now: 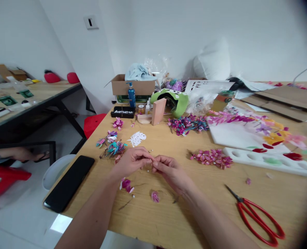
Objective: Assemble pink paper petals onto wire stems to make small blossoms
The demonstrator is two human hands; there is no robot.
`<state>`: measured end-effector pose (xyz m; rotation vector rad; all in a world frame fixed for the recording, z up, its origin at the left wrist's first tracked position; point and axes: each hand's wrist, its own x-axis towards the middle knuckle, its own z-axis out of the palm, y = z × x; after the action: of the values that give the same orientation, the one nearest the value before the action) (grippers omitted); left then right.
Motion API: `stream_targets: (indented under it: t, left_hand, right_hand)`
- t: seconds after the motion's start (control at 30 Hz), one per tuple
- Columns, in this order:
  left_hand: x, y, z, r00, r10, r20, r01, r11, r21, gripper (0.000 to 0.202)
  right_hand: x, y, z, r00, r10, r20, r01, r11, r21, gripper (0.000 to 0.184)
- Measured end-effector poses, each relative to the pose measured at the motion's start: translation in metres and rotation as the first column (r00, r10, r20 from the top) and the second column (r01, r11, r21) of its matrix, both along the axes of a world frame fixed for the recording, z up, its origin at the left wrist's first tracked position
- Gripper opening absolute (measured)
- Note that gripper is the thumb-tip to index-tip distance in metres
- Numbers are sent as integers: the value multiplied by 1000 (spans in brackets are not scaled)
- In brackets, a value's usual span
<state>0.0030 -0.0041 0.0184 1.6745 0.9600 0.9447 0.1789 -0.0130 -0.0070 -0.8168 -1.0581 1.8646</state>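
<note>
Pinching a tiny piece (151, 162), too small to identify, left hand (131, 161) and right hand (169, 168) meet above the table (169, 214).

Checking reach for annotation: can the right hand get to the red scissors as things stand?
Probably yes: bare table lies between the right hand and the scissors, though that hand and the left hand pinch a small piece.

My left hand (131, 160) and right hand (169, 169) pinch a tiny piece (152, 162) too small for me to tell what it is. My forearms run off the bottom edge. The white palette tray (259, 159) fades into the dark right corner. Another person's leg (20, 154) is cut off at the left edge.
</note>
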Motion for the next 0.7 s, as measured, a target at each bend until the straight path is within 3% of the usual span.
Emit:
stream_targets:
  t: [0.2,0.53,0.6,0.7]
  left_hand:
    - [3,0,-1,997,4,78,-2,1000,-26,16]
    - [-4,5,-3,994,68,89,-63,996,-58,16]
    - [-7,5,-1,992,86,93,-80,994,-68,16]
    - [-8,4,1,999,38,32,-35,997,-71,14]
  right_hand:
    - [2,2,2,998,-46,52,45,999,16,25]
    - [11,5,4,944,-84,319,6,971,240,27]
    - [17,8,7,914,-80,397,-49,951,304,28]
    - [32,10,21,834,52,550,-284,895,346,28]
